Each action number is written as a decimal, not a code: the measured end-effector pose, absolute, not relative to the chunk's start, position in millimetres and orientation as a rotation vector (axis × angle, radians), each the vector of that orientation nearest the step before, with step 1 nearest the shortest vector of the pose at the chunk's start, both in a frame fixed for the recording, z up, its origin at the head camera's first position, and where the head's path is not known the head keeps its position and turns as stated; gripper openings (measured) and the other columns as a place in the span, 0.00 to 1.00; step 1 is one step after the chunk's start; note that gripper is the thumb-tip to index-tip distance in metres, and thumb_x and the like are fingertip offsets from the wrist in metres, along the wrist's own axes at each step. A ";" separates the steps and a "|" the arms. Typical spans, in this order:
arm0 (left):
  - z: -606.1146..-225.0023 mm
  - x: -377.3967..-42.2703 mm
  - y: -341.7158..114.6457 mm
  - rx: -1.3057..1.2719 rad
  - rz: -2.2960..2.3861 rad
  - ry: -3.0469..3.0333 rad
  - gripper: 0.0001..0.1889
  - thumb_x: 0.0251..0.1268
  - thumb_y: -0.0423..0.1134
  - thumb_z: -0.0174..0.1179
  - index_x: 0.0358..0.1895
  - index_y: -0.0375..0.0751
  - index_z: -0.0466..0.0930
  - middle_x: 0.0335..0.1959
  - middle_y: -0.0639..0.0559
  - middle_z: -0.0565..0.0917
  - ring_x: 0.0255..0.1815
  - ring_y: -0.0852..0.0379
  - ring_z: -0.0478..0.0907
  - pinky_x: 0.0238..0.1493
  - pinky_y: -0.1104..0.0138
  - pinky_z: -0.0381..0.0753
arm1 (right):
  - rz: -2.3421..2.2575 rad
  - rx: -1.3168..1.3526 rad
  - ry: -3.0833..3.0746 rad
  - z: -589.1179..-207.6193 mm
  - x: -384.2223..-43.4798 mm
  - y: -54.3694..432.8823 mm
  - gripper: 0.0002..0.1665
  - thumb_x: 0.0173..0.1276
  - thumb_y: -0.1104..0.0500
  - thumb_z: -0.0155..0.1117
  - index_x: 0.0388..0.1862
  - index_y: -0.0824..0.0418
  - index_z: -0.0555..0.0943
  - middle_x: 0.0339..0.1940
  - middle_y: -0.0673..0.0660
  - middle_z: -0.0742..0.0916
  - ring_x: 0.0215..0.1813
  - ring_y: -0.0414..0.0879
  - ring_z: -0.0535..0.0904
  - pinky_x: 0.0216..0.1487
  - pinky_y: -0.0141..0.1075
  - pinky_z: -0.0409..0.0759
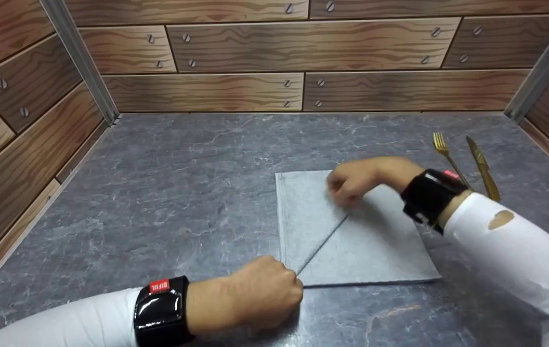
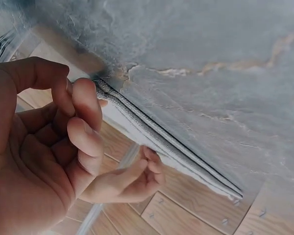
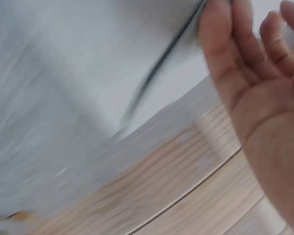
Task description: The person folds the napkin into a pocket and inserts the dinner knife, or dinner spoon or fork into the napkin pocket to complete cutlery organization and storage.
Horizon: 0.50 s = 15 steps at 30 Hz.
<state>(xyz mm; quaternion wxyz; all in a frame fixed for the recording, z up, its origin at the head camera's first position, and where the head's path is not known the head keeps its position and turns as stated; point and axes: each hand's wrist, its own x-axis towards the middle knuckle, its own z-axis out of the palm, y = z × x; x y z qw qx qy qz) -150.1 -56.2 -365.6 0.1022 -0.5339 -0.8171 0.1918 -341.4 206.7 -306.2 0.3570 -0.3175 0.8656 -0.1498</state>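
A light grey cloth napkin (image 1: 313, 241) lies folded roughly square, a dark diagonal fold line running in from its near left corner. At that corner my left hand (image 1: 260, 294) pinches the cloth between thumb and fingers; its layered edge (image 2: 171, 147) stretches away from the fingertips in the left wrist view. Over the far part of the napkin is my right hand (image 1: 354, 183), slightly blurred, fingers bent downward at the upper end of the diagonal. Its fingers (image 3: 218, 29) overlap the dark fold line in the right wrist view.
A gold fork (image 1: 440, 144) and a gold knife (image 1: 481, 166) lie to the right of the napkin, beyond the right wrist. Wood-patterned panels (image 1: 303, 48) wall in the back and sides of the grey marbled tabletop (image 1: 159, 193).
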 end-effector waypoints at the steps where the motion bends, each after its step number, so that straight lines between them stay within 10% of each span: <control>1: -365.2 -150.4 -57.0 -1.573 0.559 -2.410 0.08 0.69 0.48 0.77 0.31 0.59 0.91 0.26 0.64 0.90 0.19 0.63 0.80 0.20 0.67 0.82 | -0.412 -0.857 2.181 -305.8 -332.6 195.0 0.02 0.71 0.66 0.63 0.39 0.65 0.81 0.29 0.47 0.84 0.33 0.38 0.80 0.38 0.28 0.80; 8: -363.0 -150.6 -61.6 -1.560 0.545 -2.417 0.08 0.66 0.48 0.79 0.30 0.60 0.90 0.25 0.64 0.89 0.18 0.62 0.79 0.19 0.66 0.80 | -0.582 -0.822 1.816 -309.7 -291.3 138.5 0.06 0.76 0.69 0.58 0.48 0.70 0.78 0.40 0.56 0.90 0.41 0.40 0.89 0.49 0.32 0.94; 15: -361.1 -149.7 -62.4 -1.571 0.553 -2.468 0.06 0.66 0.47 0.79 0.33 0.59 0.91 0.28 0.63 0.91 0.21 0.61 0.83 0.22 0.65 0.83 | -0.628 -0.707 1.934 -307.3 -327.3 178.6 0.05 0.77 0.69 0.56 0.47 0.64 0.78 0.39 0.52 0.88 0.39 0.40 0.89 0.47 0.32 0.94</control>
